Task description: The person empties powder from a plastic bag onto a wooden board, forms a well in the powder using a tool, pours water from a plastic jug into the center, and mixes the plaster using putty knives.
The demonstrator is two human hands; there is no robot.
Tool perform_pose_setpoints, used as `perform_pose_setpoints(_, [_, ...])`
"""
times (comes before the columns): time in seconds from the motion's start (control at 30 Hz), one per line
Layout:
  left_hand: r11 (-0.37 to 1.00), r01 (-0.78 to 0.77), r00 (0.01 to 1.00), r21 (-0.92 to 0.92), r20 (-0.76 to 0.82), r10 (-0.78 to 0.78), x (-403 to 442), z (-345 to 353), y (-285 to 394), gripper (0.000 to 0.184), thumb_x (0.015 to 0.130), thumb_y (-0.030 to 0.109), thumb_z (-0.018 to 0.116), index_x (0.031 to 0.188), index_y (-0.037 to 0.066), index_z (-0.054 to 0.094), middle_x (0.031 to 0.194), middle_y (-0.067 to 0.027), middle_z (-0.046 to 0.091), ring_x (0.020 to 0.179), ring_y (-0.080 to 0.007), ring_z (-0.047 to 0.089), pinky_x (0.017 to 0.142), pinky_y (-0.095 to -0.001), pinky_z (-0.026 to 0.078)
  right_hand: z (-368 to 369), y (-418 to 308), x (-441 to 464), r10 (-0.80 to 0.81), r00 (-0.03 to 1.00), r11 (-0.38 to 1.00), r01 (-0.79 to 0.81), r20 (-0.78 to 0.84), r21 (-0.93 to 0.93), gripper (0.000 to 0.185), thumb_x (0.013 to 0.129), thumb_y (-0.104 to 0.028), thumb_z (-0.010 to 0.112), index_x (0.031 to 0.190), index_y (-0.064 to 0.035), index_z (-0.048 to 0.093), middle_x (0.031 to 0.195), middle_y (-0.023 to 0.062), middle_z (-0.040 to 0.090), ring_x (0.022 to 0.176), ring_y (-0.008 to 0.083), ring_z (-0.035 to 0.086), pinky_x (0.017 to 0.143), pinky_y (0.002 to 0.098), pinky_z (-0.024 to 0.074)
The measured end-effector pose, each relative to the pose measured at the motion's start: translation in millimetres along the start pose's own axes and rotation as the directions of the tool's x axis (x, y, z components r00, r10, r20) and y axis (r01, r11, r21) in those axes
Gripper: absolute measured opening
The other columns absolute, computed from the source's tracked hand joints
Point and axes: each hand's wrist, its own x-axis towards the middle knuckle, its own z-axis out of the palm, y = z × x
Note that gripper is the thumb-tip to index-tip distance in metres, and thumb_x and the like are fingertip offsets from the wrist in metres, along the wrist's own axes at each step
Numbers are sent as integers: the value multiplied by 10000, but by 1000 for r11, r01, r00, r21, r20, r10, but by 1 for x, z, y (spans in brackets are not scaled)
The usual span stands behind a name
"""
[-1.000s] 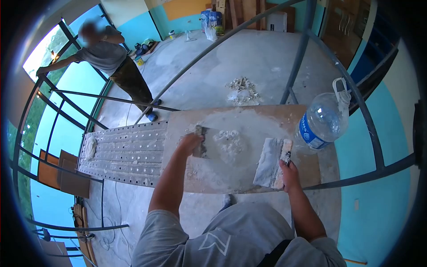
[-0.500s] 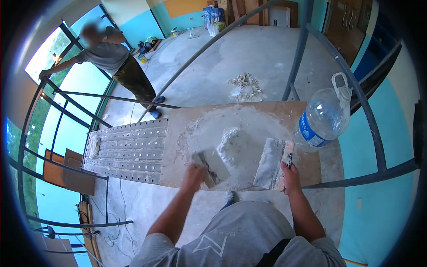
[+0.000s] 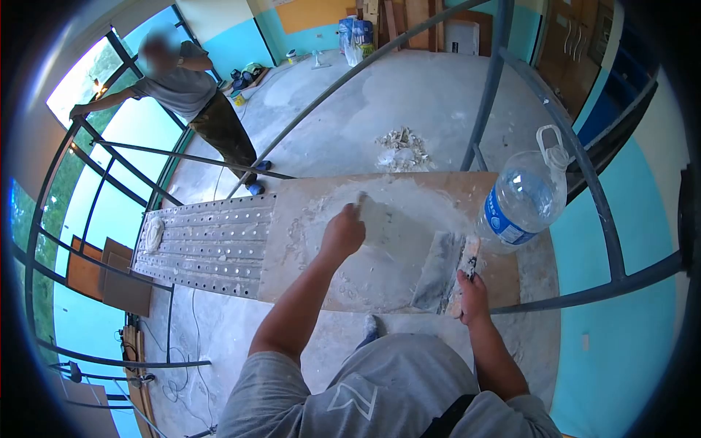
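My left hand (image 3: 345, 232) is closed on a scraper, its grey blade (image 3: 394, 232) lying low over the middle of the plaster-smeared board (image 3: 303, 285). My right hand (image 3: 473, 293) grips the handle of a wide putty knife (image 3: 436, 271) at the board's near right part. Grey-white plaster coats that knife's blade, which rests on or just above the board. Wet white plaster (image 3: 427, 196) is smeared around the board's middle. What lies under the left blade is hidden.
A large clear water bottle (image 3: 527, 193) stands at the board's right end. Left of the board runs a perforated metal platform (image 3: 204, 248) bearing a white lump (image 3: 154, 235). Scaffold rails (image 3: 599, 197) surround it. Beyond, a person (image 3: 212, 109) stands by the rail near rubble (image 3: 404, 150).
My left hand has moved away from me with the scraper, from the near edge to the board's middle. The white plaster mound there no longer shows. My right hand has barely moved.
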Motion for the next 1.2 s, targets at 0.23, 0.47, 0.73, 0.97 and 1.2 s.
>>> perform_pose_setpoints(0.23, [780, -522, 819, 344, 456, 347, -18, 7, -29, 408, 779, 51, 541, 1171, 107, 639, 951, -162, 690, 942, -373, 627, 839, -462, 500, 8, -2, -10, 37, 999, 999, -37, 4, 40, 272, 939, -206, 617, 1149, -34, 601, 1012, 31, 620, 900, 140, 578, 816, 311, 471])
perform_pose_setpoints(0.47, [802, -551, 826, 230, 287, 485, 39, -29, -11, 432, 760, 56, 529, 1139, 209, 669, 975, -88, 704, 906, -338, 621, 795, -423, 512, 8, 9, -2, 26, 999, 1000, -25, 38, -12, 295, 947, -205, 607, 1185, -32, 586, 1030, 35, 624, 927, 148, 588, 829, 325, 479])
perform_pose_setpoints(0.73, [864, -480, 768, 153, 549, 330, 7, -39, -29, 413, 792, 100, 607, 1202, 147, 631, 1012, -128, 695, 913, -369, 628, 817, -446, 512, 27, 9, 2, 80, 994, 992, -86, 76, 91, 335, 943, -224, 608, 1219, -39, 560, 1033, 55, 628, 923, 183, 612, 812, 353, 504])
perform_pose_setpoints(0.97, [957, 66, 998, -282, 5, -67, -48, -72, -18, 368, 882, 240, 617, 1157, 1, 564, 1036, -206, 647, 947, -342, 642, 829, -400, 496, 75, 5, 12, 278, 939, 881, -333, 201, 337, 373, 960, -256, 575, 1255, -33, 522, 1104, 112, 630, 1001, 276, 650, 859, 447, 539])
perform_pose_setpoints(1.2, [656, -244, 936, -714, -351, -34, -120, -27, -12, 298, 949, 113, 573, 1208, -12, 496, 1039, -100, 626, 949, -164, 585, 831, -309, 474, 136, 3, 10, 239, 924, 844, -350, 299, 407, 379, 981, -257, 537, 1287, -38, 488, 1124, 128, 620, 1003, 300, 653, 885, 479, 542])
